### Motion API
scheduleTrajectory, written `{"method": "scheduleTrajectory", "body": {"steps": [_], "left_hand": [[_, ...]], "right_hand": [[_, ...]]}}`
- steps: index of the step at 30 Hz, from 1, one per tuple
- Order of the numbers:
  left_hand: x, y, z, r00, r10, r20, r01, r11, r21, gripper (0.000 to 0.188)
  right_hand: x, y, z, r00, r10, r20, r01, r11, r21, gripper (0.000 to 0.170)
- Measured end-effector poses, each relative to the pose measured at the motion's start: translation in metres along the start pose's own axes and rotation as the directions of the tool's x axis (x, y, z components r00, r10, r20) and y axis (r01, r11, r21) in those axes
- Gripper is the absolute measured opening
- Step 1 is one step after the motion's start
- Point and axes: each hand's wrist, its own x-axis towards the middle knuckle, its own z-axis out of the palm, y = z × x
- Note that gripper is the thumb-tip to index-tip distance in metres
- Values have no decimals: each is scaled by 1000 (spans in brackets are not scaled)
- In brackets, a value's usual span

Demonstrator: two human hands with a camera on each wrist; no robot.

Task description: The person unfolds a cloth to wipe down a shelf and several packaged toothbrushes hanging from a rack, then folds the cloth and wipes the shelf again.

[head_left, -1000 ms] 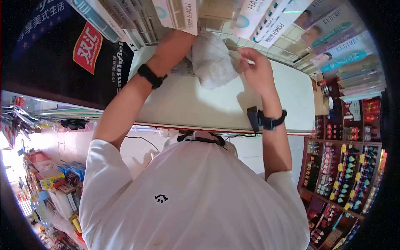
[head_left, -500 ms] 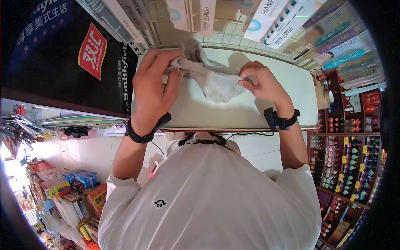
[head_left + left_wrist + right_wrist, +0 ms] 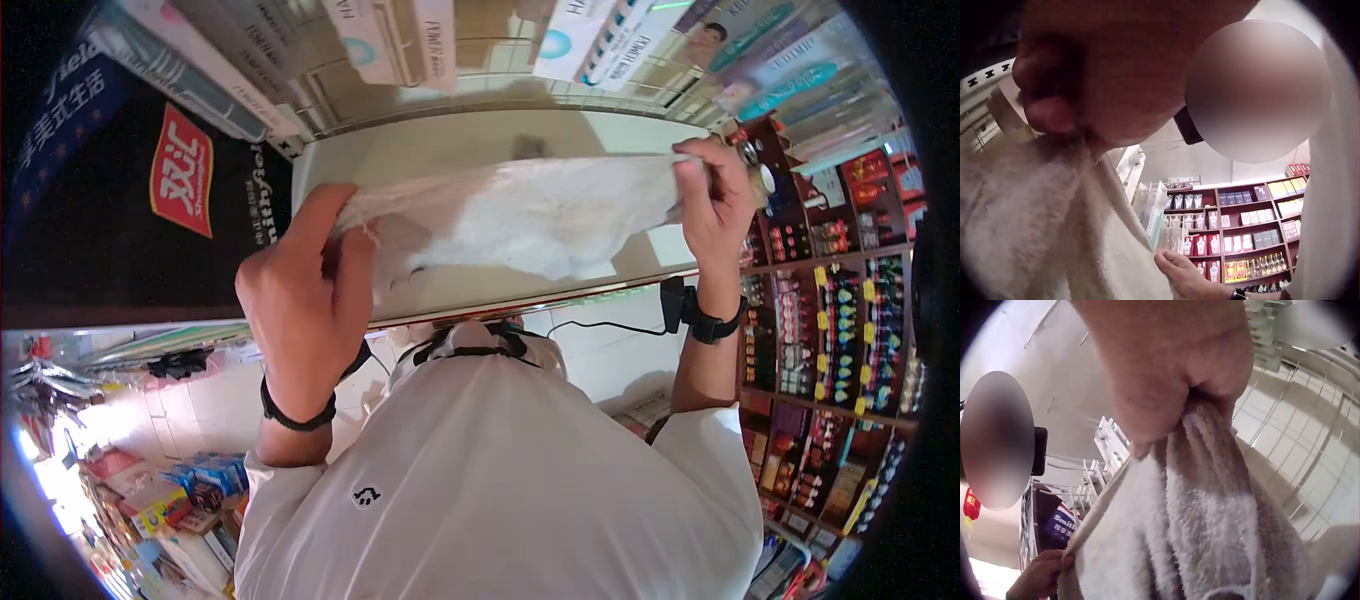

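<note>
Fingers on the left hand [image 3: 303, 310] grip one end of the white cloth [image 3: 510, 215]. The right hand [image 3: 718, 205] pinches the other end. The cloth is up over the counter [image 3: 400, 150]. It looks mostly opened, but is not flat yet.

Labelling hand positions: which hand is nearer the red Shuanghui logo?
Left: the left hand, gripping the cloth, is right of the red logo; the right hand is farther right, at the cloth's other end.
</note>
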Motion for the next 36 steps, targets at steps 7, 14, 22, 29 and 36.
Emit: {"method": "scheduleTrajectory", "body": {"steps": [7,14,22,29,36], "left_hand": [[16,12,2,985,-102,-139,71,976,-207,25],[10,53,10,941,-338,-9,273,774,-571,29],[-46,45,63,876,-468,116,429,645,-633,42],[-30,72,129,829,-523,-200,158,561,-813,60],[-23,42,154,884,-139,-446,-157,811,-563,31]], "right_hand": [[47,-33,-76,891,-53,450,259,874,-411,57],[53,-22,-129,918,-64,392,305,745,-593,27],[-51,70,-91,678,735,-20,-734,678,36,17],[-42,86,-47,779,511,-363,-260,791,554,35],[-26,160,-80,895,-114,-432,136,990,20,28]]}}
